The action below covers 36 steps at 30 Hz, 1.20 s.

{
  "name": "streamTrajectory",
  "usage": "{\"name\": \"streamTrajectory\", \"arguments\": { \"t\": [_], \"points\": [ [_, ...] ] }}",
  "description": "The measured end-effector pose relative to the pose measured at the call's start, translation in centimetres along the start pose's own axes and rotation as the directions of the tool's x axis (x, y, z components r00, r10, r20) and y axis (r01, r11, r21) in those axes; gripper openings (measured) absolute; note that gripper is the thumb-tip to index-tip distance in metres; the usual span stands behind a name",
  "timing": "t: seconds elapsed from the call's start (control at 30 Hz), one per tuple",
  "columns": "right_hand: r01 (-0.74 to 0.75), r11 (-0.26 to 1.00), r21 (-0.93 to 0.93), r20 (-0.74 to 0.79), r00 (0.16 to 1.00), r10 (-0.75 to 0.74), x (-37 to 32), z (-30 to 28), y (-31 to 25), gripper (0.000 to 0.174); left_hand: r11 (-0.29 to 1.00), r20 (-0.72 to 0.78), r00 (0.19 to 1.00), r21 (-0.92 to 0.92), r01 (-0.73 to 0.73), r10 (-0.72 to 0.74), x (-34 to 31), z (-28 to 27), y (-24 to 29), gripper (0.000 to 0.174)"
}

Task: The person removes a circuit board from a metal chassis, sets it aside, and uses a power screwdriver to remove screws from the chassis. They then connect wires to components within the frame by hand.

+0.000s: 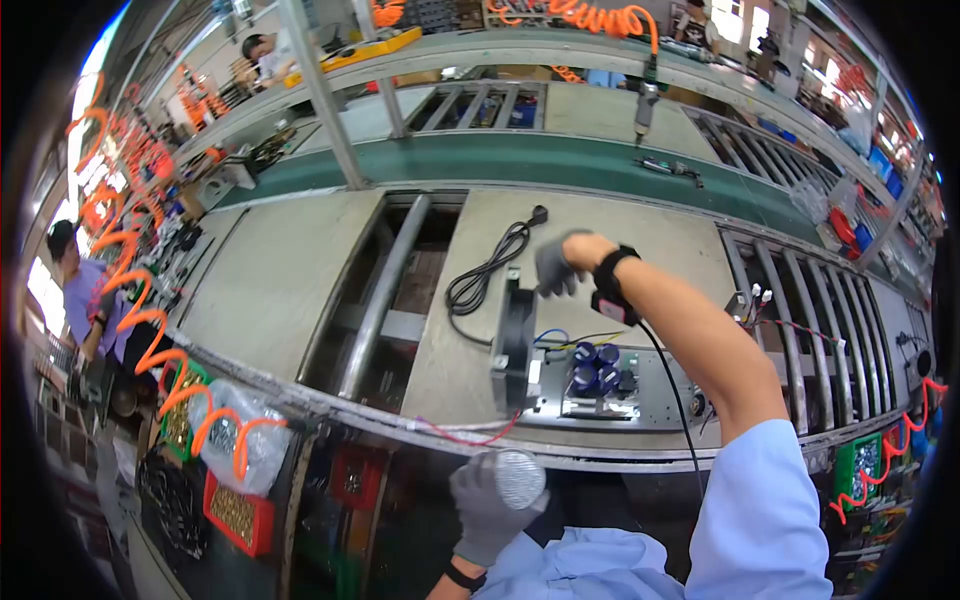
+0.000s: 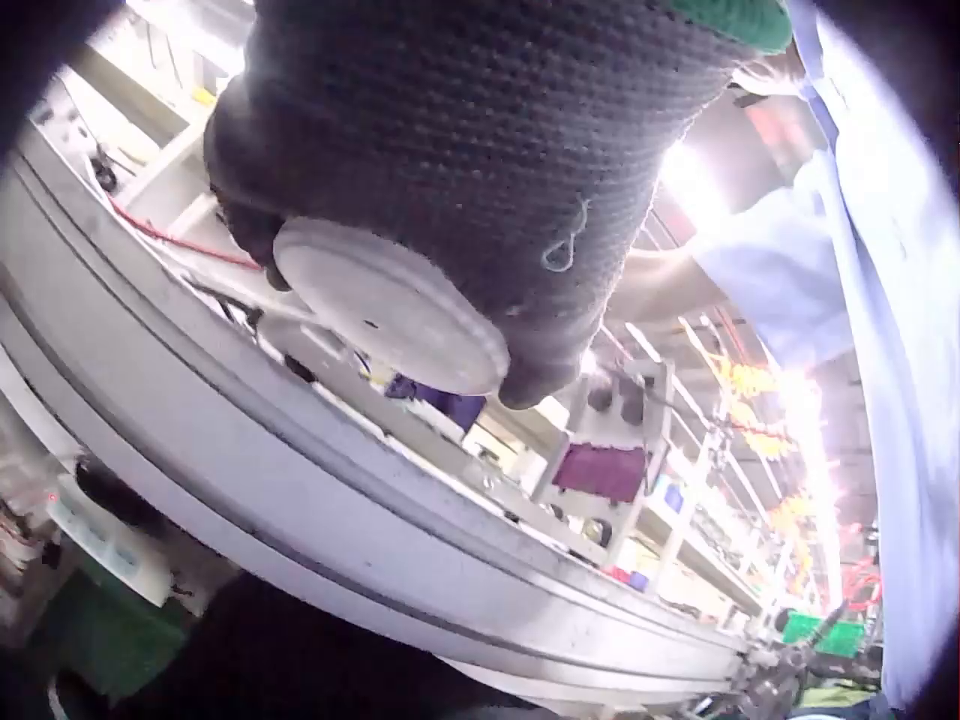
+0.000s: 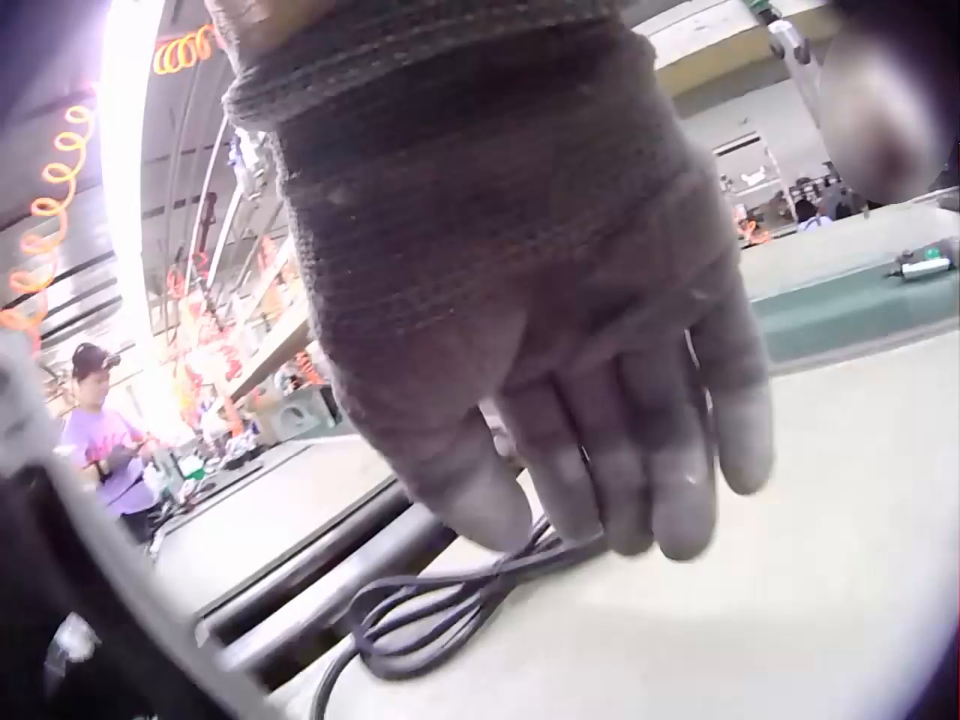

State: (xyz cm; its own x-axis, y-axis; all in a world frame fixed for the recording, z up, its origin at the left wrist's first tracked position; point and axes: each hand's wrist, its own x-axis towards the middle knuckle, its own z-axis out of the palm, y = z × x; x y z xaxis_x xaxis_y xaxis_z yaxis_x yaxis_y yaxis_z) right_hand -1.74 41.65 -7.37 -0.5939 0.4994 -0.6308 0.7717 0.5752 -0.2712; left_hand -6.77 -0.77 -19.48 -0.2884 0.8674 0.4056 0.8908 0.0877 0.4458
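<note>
The gloved left hand (image 1: 492, 500) grips a round, silvery disc-ended object (image 1: 520, 479) near the bench's front edge; its pale round face (image 2: 393, 311) shows in the left wrist view. Above the bench, the gloved right hand (image 1: 562, 266) hangs with relaxed fingers and holds nothing. Beside and below it stands a black fan-like unit (image 1: 516, 345), joined to a metal plate (image 1: 655, 388) carrying dark blue capacitors (image 1: 594, 368). A coiled black power cable (image 1: 490, 275) lies left of the right hand; in the right wrist view the cable (image 3: 428, 615) shows beyond the fingertips.
Rollers (image 1: 385, 300) interrupt the bench at left, and more rollers (image 1: 815, 345) lie at right. A red parts bin (image 1: 238, 514) and a plastic bag (image 1: 240, 440) sit at front left. An orange coiled hose (image 1: 150, 340) hangs at left. A power tool (image 1: 645, 108) hangs behind.
</note>
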Motion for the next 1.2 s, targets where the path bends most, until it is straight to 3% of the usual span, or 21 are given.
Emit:
{"name": "streamTrajectory", "arguments": {
  "t": [0.07, 0.2, 0.23, 0.3, 0.37, 0.43, 0.47, 0.5, 0.53, 0.6, 0.63, 0.67, 0.7, 0.77, 0.8, 0.83, 0.9, 1.0, 1.1, 1.17, 1.2],
  "points": [
    [0.079, 0.993, -0.089, 0.019, 0.997, -0.077, -0.3, 3.8, 1.4, 0.026, 0.992, -0.082, 0.992, 0.081, 0.101, -0.094, -2.6, -2.9, -2.8, 0.092],
    [0.156, 0.969, -0.190, -0.368, 0.904, -0.218, -0.2, 9.6, 10.7, 0.019, 0.861, -0.322, 0.869, 0.225, 0.456, -0.376, -9.8, -10.9, -8.4, 0.089],
    [0.269, 0.907, -0.324, -0.376, 0.843, -0.384, 4.5, 11.1, 17.1, 0.020, 0.802, -0.387, 0.818, 0.256, 0.539, -0.426, -11.9, -12.7, -10.1, 0.090],
    [0.087, 0.851, -0.518, -0.116, 0.978, -0.171, 0.3, 8.9, 6.4, 0.023, 0.656, -0.513, 0.702, 0.311, 0.688, -0.494, -15.6, -16.3, -13.0, 0.088],
    [0.001, 0.948, -0.317, -0.170, 0.984, -0.058, -3.4, 8.0, 2.3, 0.031, 0.484, -0.610, 0.597, 0.366, 0.795, -0.520, -19.2, -19.7, -15.4, 0.086],
    [-0.004, 0.963, -0.268, -0.187, 0.981, -0.048, -2.5, 8.0, 1.4, 0.032, 0.349, -0.679, 0.542, 0.415, 0.840, -0.496, -22.8, -22.7, -18.4, 0.086],
    [-0.038, 0.973, -0.228, -0.205, 0.979, -0.010, -2.8, 7.4, 2.6, 0.032, 0.255, -0.660, 0.409, 0.322, 0.912, -0.630, -23.5, -24.6, -19.6, 0.096],
    [0.049, 0.809, -0.586, -0.130, 0.980, -0.153, 2.5, 7.7, 7.3, 0.031, 0.227, -0.745, 0.485, 0.430, 0.874, -0.458, -25.7, -24.7, -22.7, 0.092],
    [0.048, 0.814, -0.578, -0.111, 0.984, -0.137, 1.6, 7.6, 6.6, 0.031, 0.153, -0.775, 0.459, 0.439, 0.885, -0.435, -25.9, -25.3, -24.2, 0.078],
    [0.193, 0.844, -0.500, -0.155, 0.939, -0.306, -2.1, 7.7, 4.2, 0.033, 0.302, -0.738, 0.530, 0.438, 0.847, -0.418, -26.9, -26.7, -28.8, 0.052],
    [0.222, 0.769, -0.600, -0.189, 0.894, -0.405, 2.1, 8.9, 8.3, 0.032, 0.282, -0.761, 0.419, 0.315, 0.906, -0.496, -27.1, -27.0, -30.9, 0.050],
    [0.171, 0.869, -0.465, -0.178, 0.943, -0.280, -3.5, 8.2, 2.9, 0.029, 0.231, -0.768, 0.445, 0.381, 0.895, -0.460, -25.6, -27.1, -30.0, 0.051],
    [0.076, 0.907, -0.413, -0.192, 0.967, -0.168, -7.3, 7.7, -0.6, 0.030, 0.222, -0.766, 0.411, 0.346, 0.912, -0.494, -26.1, -27.0, -32.0, 0.055],
    [0.069, 0.969, -0.236, -0.216, 0.969, -0.121, -9.8, 7.8, -1.6, 0.035, 0.219, -0.765, 0.389, 0.322, 0.921, -0.514, -27.7, -26.5, -36.1, 0.070],
    [0.062, 0.981, -0.183, -0.190, 0.977, -0.097, -10.0, 7.8, -1.4, 0.034, 0.137, -0.690, 0.293, 0.273, 0.952, -0.662, -26.9, -26.9, -36.1, 0.081],
    [0.062, 0.995, -0.076, -0.183, 0.980, -0.075, -10.5, 8.0, -0.9, 0.035, 0.041, -0.725, 0.255, 0.298, 0.954, -0.639, -26.7, -26.7, -36.4, 0.088],
    [0.039, 0.992, 0.123, -0.183, 0.983, -0.016, -12.4, 8.7, -0.4, 0.036, -0.117, -0.865, 0.303, 0.376, 0.919, -0.401, -26.2, -24.9, -36.1, 0.088],
    [0.101, 0.912, 0.397, -0.174, 0.984, -0.033, -14.8, 10.9, 1.1, 0.037, 0.103, -0.842, 0.524, 0.514, 0.851, -0.127, -22.5, -24.2, -30.1, 0.069],
    [0.169, 0.776, 0.608, -0.193, 0.979, -0.062, -14.9, 15.3, 2.5, 0.034, 0.719, -0.758, 0.601, 0.270, 0.641, -0.251, -16.3, -17.3, -23.3, 0.056],
    [0.250, 0.634, 0.731, -0.235, 0.966, -0.110, -14.8, 18.0, 2.3, 0.031, 0.897, -0.481, 0.760, -0.175, 0.406, -0.437, -9.0, -12.1, -12.9, 0.034],
    [0.246, 0.624, 0.742, -0.268, 0.961, -0.060, -15.1, 18.7, 1.7, 0.031, 0.905, -0.294, 0.856, -0.167, 0.392, -0.425, -6.0, -10.2, -7.7, 0.031]
  ]
}}
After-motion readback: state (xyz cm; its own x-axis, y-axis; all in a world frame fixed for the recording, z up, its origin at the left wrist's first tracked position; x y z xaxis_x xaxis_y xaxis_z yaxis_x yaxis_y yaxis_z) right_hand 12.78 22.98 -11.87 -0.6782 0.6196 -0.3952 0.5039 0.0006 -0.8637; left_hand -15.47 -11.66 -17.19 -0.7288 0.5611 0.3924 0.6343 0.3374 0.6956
